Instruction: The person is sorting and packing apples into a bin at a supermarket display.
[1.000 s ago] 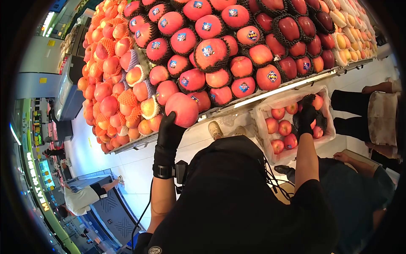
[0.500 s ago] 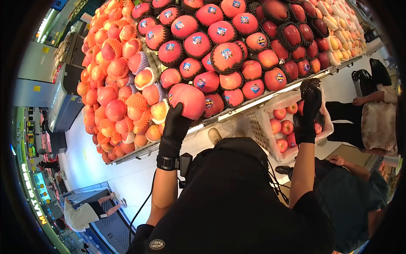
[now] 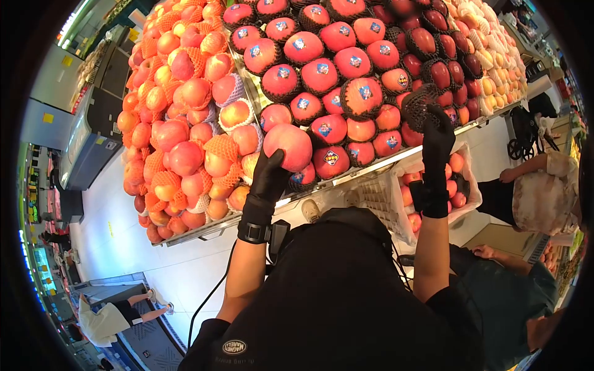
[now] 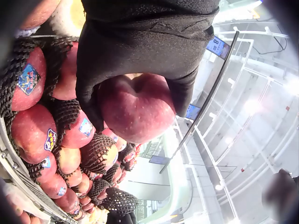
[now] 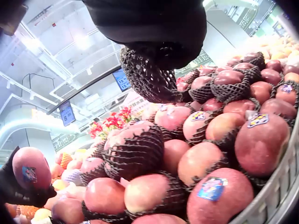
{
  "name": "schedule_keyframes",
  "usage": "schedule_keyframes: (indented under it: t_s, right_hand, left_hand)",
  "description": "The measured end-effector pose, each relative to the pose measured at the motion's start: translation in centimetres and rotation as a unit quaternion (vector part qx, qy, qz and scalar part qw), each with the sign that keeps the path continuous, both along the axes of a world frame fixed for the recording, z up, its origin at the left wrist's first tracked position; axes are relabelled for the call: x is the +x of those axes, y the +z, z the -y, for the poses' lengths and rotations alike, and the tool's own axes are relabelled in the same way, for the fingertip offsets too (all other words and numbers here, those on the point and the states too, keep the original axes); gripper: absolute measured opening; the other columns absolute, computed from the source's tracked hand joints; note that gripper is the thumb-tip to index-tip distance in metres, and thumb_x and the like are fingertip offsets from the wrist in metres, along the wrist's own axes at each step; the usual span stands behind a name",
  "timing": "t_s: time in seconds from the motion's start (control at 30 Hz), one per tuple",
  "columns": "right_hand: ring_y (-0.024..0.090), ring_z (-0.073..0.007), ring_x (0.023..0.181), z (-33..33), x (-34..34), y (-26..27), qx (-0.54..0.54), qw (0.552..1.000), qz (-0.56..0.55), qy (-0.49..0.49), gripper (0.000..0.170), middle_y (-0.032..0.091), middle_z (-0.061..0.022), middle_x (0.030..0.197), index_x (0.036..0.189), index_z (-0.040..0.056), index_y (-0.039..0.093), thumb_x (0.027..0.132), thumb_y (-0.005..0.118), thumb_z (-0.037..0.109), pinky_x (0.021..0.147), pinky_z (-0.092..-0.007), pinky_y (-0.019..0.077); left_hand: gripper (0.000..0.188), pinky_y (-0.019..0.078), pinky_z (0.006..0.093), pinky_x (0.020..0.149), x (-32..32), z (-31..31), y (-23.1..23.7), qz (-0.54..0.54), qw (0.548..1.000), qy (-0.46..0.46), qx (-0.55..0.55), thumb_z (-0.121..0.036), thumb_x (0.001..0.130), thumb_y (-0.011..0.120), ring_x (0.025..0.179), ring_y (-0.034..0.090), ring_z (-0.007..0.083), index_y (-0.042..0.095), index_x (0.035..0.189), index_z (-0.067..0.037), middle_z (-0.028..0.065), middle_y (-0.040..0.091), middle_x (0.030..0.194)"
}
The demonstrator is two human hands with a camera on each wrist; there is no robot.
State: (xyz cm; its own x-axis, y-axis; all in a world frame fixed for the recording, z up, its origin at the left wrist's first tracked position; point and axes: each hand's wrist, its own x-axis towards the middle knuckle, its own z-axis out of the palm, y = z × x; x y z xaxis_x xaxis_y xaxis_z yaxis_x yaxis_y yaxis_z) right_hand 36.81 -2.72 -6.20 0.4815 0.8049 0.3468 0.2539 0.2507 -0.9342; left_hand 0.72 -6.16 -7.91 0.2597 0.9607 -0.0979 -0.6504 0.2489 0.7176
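Note:
My black-gloved left hand (image 3: 270, 180) grips a large red apple (image 3: 288, 148) over the front edge of the display. In the left wrist view the fingers and thumb of the left hand (image 4: 145, 51) curl round the apple (image 4: 138, 108). My gloved right hand (image 3: 438, 139) holds an empty black foam net (image 3: 422, 108) above the front apples. The right wrist view shows the net (image 5: 147, 77) hanging from the right hand (image 5: 159, 28), with netted apples (image 5: 133, 151) below it.
Orange-netted apples (image 3: 185, 158) fill the display's left part; pale-netted fruit (image 3: 489, 55) lies at its right end. A lined crate (image 3: 473, 201) of apples stands below the front rail, right of my body. People stand at the right; another is at lower left.
My right hand has risen from over the crate to above the display, bringing the black net with it. The left hand still grips the apple, and the head view has shifted.

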Motion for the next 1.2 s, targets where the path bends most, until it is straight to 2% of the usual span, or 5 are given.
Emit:
schedule_keyframes:
  t_s: [0.43, 0.73, 0.9, 1.03, 1.2]
  right_hand:
    - [0.060, -0.0122, 0.094, -4.3, -7.5, 2.0, -0.031, 0.976, -0.020, 0.214, 0.021, 0.067, -0.0071, 0.102, 0.108, 0.0002, 0.066, 0.092, 0.055, 0.007, 0.083, -0.0267, 0.0482]
    - [0.063, -0.0187, 0.090, -4.2, -10.7, 3.7, 0.012, 0.948, 0.106, 0.299, 0.023, 0.067, -0.0136, 0.103, 0.111, 0.0020, 0.066, 0.092, 0.055, 0.008, 0.077, -0.0311, 0.0500]
    - [0.038, -0.0334, 0.135, -3.3, -12.3, 3.9, -0.014, 0.893, 0.127, 0.431, 0.078, 0.037, -0.0246, 0.145, 0.145, -0.0017, 0.029, 0.086, 0.069, 0.028, 0.109, -0.0409, 0.0334]
    - [0.024, -0.0325, 0.143, -2.6, -14.0, 4.1, -0.037, 0.858, 0.089, 0.504, 0.100, 0.021, -0.0233, 0.154, 0.151, 0.0013, 0.012, 0.079, 0.075, 0.031, 0.112, -0.0414, 0.0283]
    - [0.031, -0.0322, 0.138, -2.4, -14.4, 1.7, 0.004, 0.873, 0.090, 0.479, 0.104, 0.031, -0.0218, 0.148, 0.148, 0.0002, 0.020, 0.069, 0.083, 0.028, 0.112, -0.0418, 0.0300]
  left_hand:
    - [0.074, 0.0445, 0.0449, 0.101, 1.2, -0.3, -0.1, 0.088, 0.993, 0.059, -0.052, -0.033, 0.082, 0.071, 0.118, 0.052, 0.0297, 0.036, 0.137, 0.001, 0.0156, 0.051, 0.128]
    - [0.076, 0.0475, 0.0399, 0.096, 2.5, -0.2, 1.0, -0.128, 0.986, 0.108, 0.013, -0.026, 0.076, 0.074, 0.115, 0.054, 0.0263, 0.037, 0.137, -0.002, 0.0131, 0.052, 0.126]
    - [0.073, 0.0475, 0.0356, 0.094, 3.6, -0.8, 0.9, -0.203, 0.972, 0.120, 0.004, -0.023, 0.077, 0.075, 0.114, 0.054, 0.0229, 0.038, 0.136, -0.002, 0.0119, 0.052, 0.125]
    - [0.056, 0.0507, 0.0305, 0.085, 5.5, -1.2, 1.3, -0.206, 0.967, 0.148, 0.025, -0.019, 0.081, 0.073, 0.103, 0.058, 0.0171, 0.045, 0.128, -0.003, 0.0082, 0.058, 0.115]
    - [0.044, 0.0501, 0.0298, 0.083, 6.2, -0.9, 1.6, -0.210, 0.970, 0.115, -0.045, -0.012, 0.089, 0.066, 0.101, 0.058, 0.0161, 0.047, 0.127, -0.004, 0.0073, 0.058, 0.114]
